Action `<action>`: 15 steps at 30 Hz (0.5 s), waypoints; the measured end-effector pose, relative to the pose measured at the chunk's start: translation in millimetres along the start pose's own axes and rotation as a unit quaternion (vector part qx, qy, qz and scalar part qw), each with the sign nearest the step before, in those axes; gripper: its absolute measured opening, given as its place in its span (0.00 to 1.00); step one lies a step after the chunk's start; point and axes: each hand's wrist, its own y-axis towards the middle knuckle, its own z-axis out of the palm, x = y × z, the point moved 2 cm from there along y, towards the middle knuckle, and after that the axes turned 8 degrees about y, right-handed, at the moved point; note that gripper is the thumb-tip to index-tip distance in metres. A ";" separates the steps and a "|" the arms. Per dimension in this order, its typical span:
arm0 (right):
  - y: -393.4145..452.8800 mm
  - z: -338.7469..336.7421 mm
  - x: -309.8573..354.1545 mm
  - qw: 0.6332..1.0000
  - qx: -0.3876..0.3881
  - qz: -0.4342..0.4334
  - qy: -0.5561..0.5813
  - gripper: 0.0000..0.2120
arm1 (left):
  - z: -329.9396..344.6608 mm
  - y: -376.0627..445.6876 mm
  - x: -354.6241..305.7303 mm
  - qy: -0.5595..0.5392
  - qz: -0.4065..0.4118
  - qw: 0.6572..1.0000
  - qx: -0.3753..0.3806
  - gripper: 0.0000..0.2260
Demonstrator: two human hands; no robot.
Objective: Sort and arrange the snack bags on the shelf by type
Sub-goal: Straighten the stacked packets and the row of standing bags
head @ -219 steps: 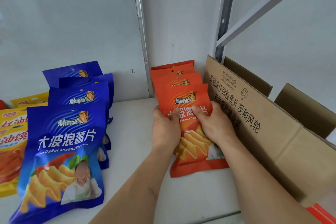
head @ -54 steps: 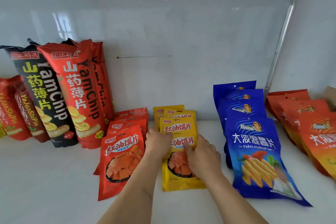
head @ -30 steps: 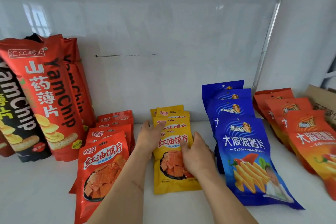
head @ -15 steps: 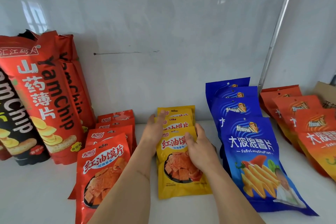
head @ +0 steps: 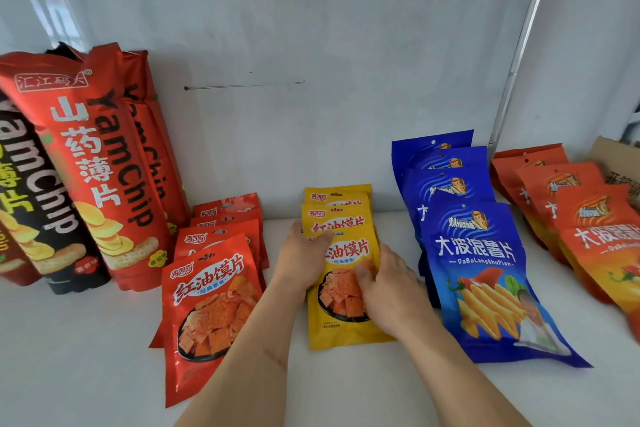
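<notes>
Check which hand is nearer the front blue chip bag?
Right. The right hand rests on the front yellow bag, just beside the front blue chip bag. The left hand is at the yellow bag's far edge, farther away.

Four small red foil snack bags (head: 211, 302), three yellow foil snack bags (head: 341, 329), four blue foil crisp bags (head: 485, 274), four orange foil crisp bags (head: 602, 243), two hands
</notes>
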 end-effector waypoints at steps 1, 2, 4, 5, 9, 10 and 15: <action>-3.1 1.5 1.0 1.000 -0.005 0.004 0.000 0.29 | 2.0 0.1 -0.3 0.006 0.010 1.000 -0.002 0.06; -6.3 3.1 2.2 1.000 -0.012 0.008 -0.005 0.30 | 3.7 0.1 -0.9 0.007 0.019 1.000 -0.004 0.06; -13.5 7.0 4.2 0.999 -0.028 0.009 -0.034 0.32 | 6.6 2.0 0.1 0.018 0.033 0.999 -0.006 0.09; -16.0 9.2 4.2 0.998 -0.038 0.007 -0.050 0.32 | 8.0 4.1 1.9 0.027 0.036 0.999 -0.007 0.10; -17.5 15.5 3.1 0.994 -0.063 0.001 -0.090 0.30 | 14.2 14.6 8.0 0.062 0.044 0.997 -0.010 0.14; -16.9 16.2 2.9 0.993 -0.064 0.001 -0.099 0.30 | 15.4 15.5 7.7 0.069 0.048 0.996 -0.013 0.15; -16.0 18.1 1.8 0.991 -0.069 0.006 -0.117 0.30 | 19.8 17.3 9.1 0.111 0.055 0.992 -0.021 0.19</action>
